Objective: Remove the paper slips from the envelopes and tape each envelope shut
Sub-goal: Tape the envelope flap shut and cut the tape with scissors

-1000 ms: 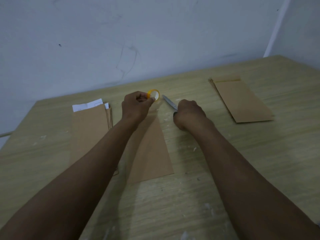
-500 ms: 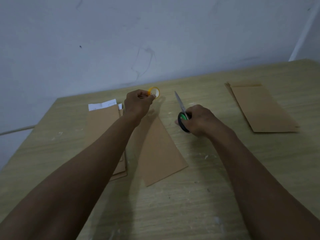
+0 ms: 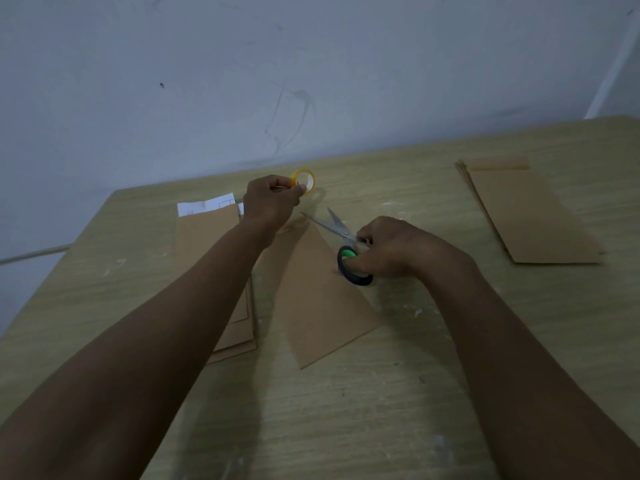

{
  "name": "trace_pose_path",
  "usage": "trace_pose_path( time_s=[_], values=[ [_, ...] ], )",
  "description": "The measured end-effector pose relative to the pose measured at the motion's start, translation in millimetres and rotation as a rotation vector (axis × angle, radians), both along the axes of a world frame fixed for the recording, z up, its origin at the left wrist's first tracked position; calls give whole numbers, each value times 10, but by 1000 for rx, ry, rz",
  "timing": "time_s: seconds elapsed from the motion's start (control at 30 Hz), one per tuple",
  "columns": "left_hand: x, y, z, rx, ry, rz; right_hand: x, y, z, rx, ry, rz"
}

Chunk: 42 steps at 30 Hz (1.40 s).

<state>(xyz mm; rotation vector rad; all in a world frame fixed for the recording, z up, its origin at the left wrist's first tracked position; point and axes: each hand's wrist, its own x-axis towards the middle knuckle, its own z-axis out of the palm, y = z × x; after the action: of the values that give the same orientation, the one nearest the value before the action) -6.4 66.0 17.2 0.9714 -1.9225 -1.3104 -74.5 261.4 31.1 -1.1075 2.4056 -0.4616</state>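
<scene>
My left hand (image 3: pixel 272 202) holds a small yellow-cored tape roll (image 3: pixel 304 180) raised above the table's far side. My right hand (image 3: pixel 391 249) grips scissors (image 3: pixel 341 233) by their black and green handles, with the blades spread apart and pointing toward the left hand. Under both hands a brown envelope (image 3: pixel 318 303) lies slanted in the middle of the table. A stack of brown envelopes (image 3: pixel 207 244) lies at the left, and white paper slips (image 3: pixel 206 204) stick out of its far end, partly behind my left forearm.
Another stack of brown envelopes (image 3: pixel 530 213) lies at the right on the wooden table (image 3: pixel 346 427). A pale wall (image 3: pixel 311 71) stands right behind the table's far edge. White specks dot the tabletop.
My right hand has lifted the scissors off the table, turned them toward the left hand and spread the blades. The left hand keeps the tape roll raised. The camera has shifted.
</scene>
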Motion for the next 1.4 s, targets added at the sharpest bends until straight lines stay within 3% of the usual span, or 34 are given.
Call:
trace_pose_path(
  time_s=[0.47, 0.9, 1.27, 1.4],
  values=[
    [9, 62, -88, -17, 24, -4, 45, -421, -123, 14, 42, -12],
    [50, 139, -114, 135, 81, -171, 26, -476, -164, -16, 91, -54],
    [44, 159, -177, 218, 206, -170, 40, -433, -102, -47, 71, -127],
    [43, 163, -183, 212, 201, -178, 51, -335, -54, -85, 73, -241]
  ],
)
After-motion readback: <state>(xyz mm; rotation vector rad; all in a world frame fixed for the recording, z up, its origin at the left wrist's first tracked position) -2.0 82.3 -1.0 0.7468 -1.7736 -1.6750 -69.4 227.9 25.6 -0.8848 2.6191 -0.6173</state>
